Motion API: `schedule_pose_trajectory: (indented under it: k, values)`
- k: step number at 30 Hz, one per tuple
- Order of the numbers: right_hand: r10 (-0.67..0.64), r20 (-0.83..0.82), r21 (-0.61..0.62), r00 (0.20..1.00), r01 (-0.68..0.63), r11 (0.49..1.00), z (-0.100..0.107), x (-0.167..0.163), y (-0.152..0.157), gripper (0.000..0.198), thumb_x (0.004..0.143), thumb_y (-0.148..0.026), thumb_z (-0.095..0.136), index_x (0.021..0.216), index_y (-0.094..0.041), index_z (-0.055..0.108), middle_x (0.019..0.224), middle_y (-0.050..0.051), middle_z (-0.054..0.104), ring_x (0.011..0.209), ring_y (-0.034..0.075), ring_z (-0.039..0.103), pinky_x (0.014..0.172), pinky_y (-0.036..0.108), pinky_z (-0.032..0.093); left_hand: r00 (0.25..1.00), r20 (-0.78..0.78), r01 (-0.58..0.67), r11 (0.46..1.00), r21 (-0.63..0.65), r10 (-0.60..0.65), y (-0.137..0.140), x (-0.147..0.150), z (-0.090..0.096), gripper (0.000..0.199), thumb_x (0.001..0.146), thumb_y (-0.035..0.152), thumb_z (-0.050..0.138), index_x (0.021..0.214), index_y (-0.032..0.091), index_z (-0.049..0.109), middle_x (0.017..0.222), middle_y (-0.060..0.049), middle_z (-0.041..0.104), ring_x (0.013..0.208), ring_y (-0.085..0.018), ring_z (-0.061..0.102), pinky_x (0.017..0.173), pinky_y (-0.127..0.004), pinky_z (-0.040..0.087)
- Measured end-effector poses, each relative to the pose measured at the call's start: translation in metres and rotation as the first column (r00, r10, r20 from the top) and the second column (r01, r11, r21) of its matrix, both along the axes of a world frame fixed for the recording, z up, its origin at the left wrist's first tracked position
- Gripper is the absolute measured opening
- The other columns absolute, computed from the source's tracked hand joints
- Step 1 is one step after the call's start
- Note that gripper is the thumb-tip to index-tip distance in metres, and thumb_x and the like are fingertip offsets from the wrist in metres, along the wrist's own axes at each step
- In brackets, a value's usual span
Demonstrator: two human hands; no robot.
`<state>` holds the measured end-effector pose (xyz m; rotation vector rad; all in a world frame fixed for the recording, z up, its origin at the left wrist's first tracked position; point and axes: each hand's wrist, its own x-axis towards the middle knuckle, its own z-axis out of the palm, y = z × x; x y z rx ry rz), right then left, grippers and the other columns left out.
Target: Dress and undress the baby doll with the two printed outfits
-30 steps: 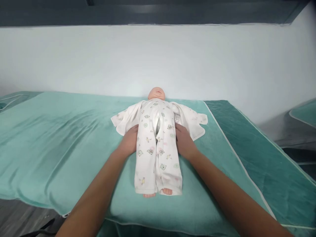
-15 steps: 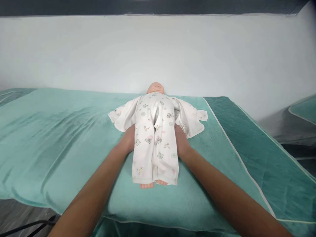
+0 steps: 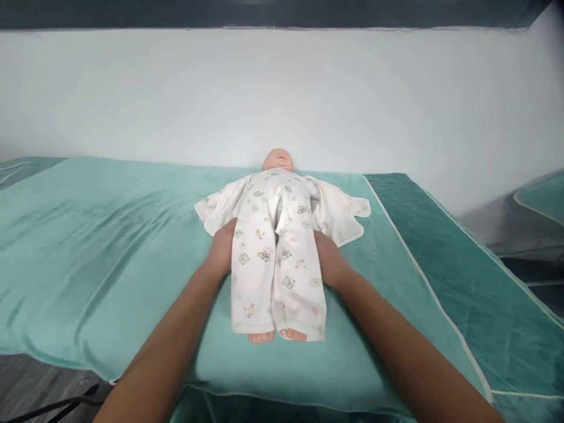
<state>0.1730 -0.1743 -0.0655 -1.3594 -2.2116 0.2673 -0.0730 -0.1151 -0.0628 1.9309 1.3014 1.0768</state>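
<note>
A baby doll point(image 3: 278, 159) lies on its back, its head toward the wall and its toes toward me. It wears white printed pants point(image 3: 259, 276) pulled high over the torso and a white top point(image 3: 339, 214) whose sleeves and panels spread out to both sides. My left hand point(image 3: 222, 245) presses against the outer side of the pants leg on the left. On the other side, my right hand point(image 3: 330, 258) touches the outer edge of the right-hand leg. The fingers of both hands are hidden behind the fabric. Bare toes point(image 3: 261, 337) stick out below the hems.
Light green cloth point(image 3: 110, 247) covers the padded table and is wrinkled at the left. A darker green cloth point(image 3: 476, 282) lies along the right. Behind the table rises a white wall point(image 3: 273, 94). Black cables point(image 3: 57, 405) show at the lower left.
Both hands have moved slightly apart, and the pants legs are a little wider spread. The hems and toes have shifted slightly toward me.
</note>
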Motion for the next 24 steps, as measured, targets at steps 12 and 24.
schedule_pose_trajectory:
  k: [12,24]
  values:
    - [-0.139,-0.339,-0.287,0.931,0.038,0.957,0.021,0.044,-0.012,0.024,0.09,-0.036,0.056,0.082,-0.02,0.072,0.078,0.002,0.071,0.072,0.019,0.063,0.067,0.03,0.047,0.991,-0.111,0.077,0.994,0.078,-0.068,-0.014,-0.019,0.006,0.019,0.072,0.015,0.044,0.055,0.018,0.053,0.055,0.002,0.047,0.057,-0.012,0.044,0.056,-0.026,0.033]
    - [-0.819,0.188,-0.202,0.543,0.837,0.509,-0.008,0.096,0.015,0.047,0.083,-0.051,0.056,0.112,-0.015,0.065,0.103,0.018,0.069,0.093,0.032,0.064,0.076,0.041,0.045,0.825,-0.182,-0.535,0.843,0.052,0.535,0.015,-0.026,-0.01,0.018,0.078,0.023,0.053,0.09,0.019,0.066,0.097,-0.007,0.071,0.093,-0.025,0.064,0.084,-0.038,0.05]
